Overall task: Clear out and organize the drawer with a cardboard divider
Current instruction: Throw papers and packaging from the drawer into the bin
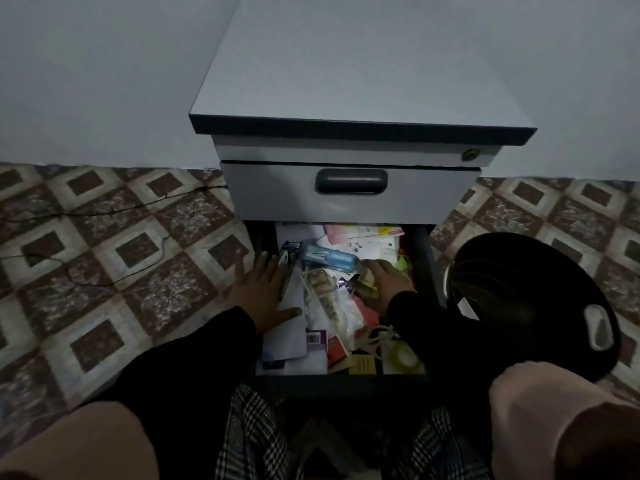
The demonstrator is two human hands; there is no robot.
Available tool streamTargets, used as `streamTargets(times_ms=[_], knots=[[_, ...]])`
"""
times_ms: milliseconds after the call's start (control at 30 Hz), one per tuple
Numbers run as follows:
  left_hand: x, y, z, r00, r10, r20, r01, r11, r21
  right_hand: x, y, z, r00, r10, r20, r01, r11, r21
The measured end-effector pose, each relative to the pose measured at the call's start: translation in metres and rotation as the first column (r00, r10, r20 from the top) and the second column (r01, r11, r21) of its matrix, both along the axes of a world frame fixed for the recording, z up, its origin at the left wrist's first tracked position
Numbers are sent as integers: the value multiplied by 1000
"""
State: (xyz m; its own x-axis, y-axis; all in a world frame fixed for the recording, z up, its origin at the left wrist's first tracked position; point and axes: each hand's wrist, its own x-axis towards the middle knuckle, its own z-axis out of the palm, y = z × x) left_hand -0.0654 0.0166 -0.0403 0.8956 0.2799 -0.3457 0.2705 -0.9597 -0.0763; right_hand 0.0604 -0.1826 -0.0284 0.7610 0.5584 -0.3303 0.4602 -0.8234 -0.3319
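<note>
The lower drawer (346, 379) of a grey cabinet is pulled out toward me and is crammed with clutter: white papers (294, 327), a blue packet (330, 259), a red box (337, 348), a roll of clear tape (403, 356) and several small cards. My left hand (265, 292) lies flat with straight fingers on the papers at the drawer's left side. Over the right side of the drawer, my right hand (384, 278) has its fingers curled down into the pile; whether it holds anything is hidden. No cardboard divider is visible.
The closed upper drawer (349, 192) with a dark handle (351, 181) overhangs the back of the open one. A black round bin (533, 303) stands on the tiled floor just right of the cabinet. A thin black cable (114, 209) runs across the floor at left. My knees frame the bottom.
</note>
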Motion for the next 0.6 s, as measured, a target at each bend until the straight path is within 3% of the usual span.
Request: streamTargets(times_ms=[100,200,333,500,600], knots=[[5,-6,-5,1000,-24,2,24,999,24,3,14,-8,998,10,59,-15,996,84],[9,-8,-11,999,-22,35,21,1000,14,8,34,-13,1000,-23,17,21,990,138],[11,-15,-13,995,5,96,1,998,-61,6,47,-20,997,-39,-72,39,999,-7],[10,-19,-6,963,181,198,-104,933,-345,-7,35,-25,970,-66,-234,43,994,-102],[12,-23,-4,934,356,39,-274,781,-560,-1,12,-16,975,-81,-205,34,974,-226]])
